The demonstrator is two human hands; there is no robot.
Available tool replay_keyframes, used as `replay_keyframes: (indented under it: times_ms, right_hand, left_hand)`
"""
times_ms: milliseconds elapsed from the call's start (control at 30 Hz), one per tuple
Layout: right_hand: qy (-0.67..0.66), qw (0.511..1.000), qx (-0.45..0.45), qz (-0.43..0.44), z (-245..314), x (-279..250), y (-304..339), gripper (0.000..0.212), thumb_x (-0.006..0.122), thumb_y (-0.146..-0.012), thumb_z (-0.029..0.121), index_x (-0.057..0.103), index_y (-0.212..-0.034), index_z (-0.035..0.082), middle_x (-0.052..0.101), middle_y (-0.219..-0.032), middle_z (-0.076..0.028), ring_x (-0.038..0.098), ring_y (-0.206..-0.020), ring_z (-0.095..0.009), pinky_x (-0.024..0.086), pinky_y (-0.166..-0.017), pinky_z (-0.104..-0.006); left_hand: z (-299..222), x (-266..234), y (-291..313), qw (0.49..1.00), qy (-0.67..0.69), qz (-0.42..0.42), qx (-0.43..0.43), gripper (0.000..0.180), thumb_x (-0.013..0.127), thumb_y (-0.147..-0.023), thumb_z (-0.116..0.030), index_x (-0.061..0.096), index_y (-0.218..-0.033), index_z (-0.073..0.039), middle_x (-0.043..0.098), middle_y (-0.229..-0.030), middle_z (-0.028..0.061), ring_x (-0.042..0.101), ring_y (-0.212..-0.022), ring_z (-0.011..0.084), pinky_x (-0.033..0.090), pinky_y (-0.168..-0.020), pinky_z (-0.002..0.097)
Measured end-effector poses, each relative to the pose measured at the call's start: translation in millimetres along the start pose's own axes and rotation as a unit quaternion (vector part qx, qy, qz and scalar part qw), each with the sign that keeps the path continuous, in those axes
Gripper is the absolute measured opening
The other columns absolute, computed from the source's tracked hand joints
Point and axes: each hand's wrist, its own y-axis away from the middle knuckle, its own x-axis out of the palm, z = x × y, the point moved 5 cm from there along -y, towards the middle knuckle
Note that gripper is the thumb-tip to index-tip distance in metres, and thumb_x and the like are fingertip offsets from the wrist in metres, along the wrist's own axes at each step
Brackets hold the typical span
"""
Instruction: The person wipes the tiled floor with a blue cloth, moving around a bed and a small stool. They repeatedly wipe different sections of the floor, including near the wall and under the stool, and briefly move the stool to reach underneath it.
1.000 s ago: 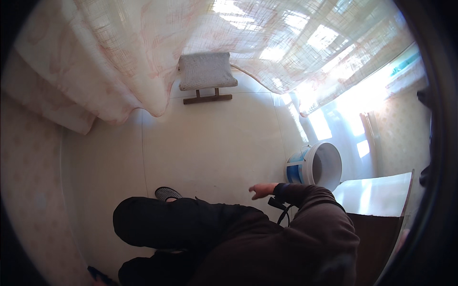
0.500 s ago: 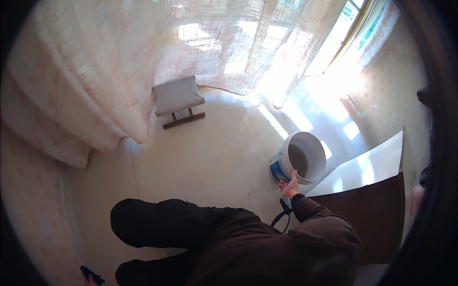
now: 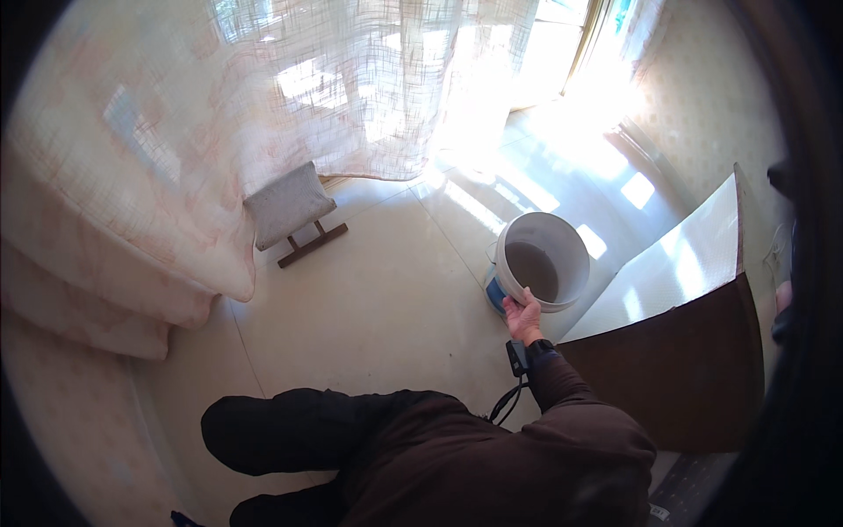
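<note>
My right hand grips the near rim of a white plastic bucket, with the thumb over the rim and fingers on the outer wall. The bucket has a blue patch on its side and tilts so its mouth shows; its bottom looks grey-brown, and whether that is liquid or dirt is unclear. A black band circles my right wrist, next to a small black box with a cable. A scrap of something dark blue shows at the lower left edge. My left hand is outside the picture.
A low grey-topped stool with a wooden foot stands before long sheer curtains. A curved brown board with a white upper part lies right of my arm. My dark-trousered legs stretch left over the tiled floor.
The view has turned, so stool and curtains sit lower left and the board higher. My right hand keeps its hold on the bucket. The hand at the lower left has left the picture.
</note>
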Motion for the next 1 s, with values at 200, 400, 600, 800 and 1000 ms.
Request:
replay_keyframes:
  times_ms: [200,400,600,800,1000]
  right_hand:
    - [-0.021,0.999,-0.034,-0.015,32.6,2.9,-33.8,0.032,0.068,-0.09,0.026,0.057,-0.113,0.007,0.059,-0.112,-0.009,0.057,-0.097,-0.022,0.05,-0.084,-0.0348]
    - [0.005,0.999,-0.038,-0.007,59.7,-1.3,-75.9,0.027,0.066,-0.092,0.024,0.06,-0.112,0.009,0.061,-0.112,-0.007,0.058,-0.103,-0.021,0.053,-0.085,-0.0352]
    - [-0.021,0.999,-0.043,0.012,71.7,5.4,-103.0,0.031,0.066,-0.091,0.021,0.057,-0.116,0.006,0.058,-0.117,-0.01,0.057,-0.103,-0.022,0.052,-0.087,-0.0373]
    - [-0.005,0.998,-0.055,0.009,85.0,16.8,-128.7,0.032,0.066,-0.091,0.02,0.054,-0.115,0.004,0.056,-0.119,-0.014,0.055,-0.105,-0.027,0.05,-0.089,-0.0415]
    - [-0.044,0.999,-0.029,-0.01,101.8,27.5,-170.6,0.035,0.065,-0.085,0.017,0.05,-0.113,0.001,0.05,-0.124,-0.018,0.052,-0.106,-0.034,0.046,-0.095,-0.0481]
  left_hand:
    - [-17.5,18.8,-8.8,0.999,-0.036,0.004,0.0,0.042,0.053,-0.09,-0.006,0.052,-0.131,0.0,0.063,-0.097,0.0136,0.062,-0.073,0.0261,0.053,-0.055,0.0383]
    - [-41.5,31.9,-9.5,0.997,-0.058,0.057,0.012,0.045,0.055,-0.091,-0.01,0.05,-0.135,-0.003,0.063,-0.105,0.0115,0.063,-0.082,0.0252,0.054,-0.061,0.0378]
    - [-36.0,27.8,-72.6,0.997,-0.053,0.016,0.055,0.053,0.05,-0.087,-0.006,0.046,-0.139,-0.011,0.061,-0.111,0.0157,0.063,-0.079,0.0294,0.052,-0.056,0.0403]
    - [-26.0,8.5,-91.8,0.986,-0.142,0.019,0.088,0.052,0.051,-0.087,-0.007,0.047,-0.139,-0.012,0.062,-0.11,0.0141,0.064,-0.077,0.0265,0.052,-0.06,0.0363]
    - [-28.8,4.4,-83.7,0.981,-0.145,0.005,0.129,0.053,0.052,-0.086,-0.003,0.047,-0.138,-0.008,0.06,-0.116,0.0139,0.063,-0.083,0.0244,0.053,-0.063,0.0369]
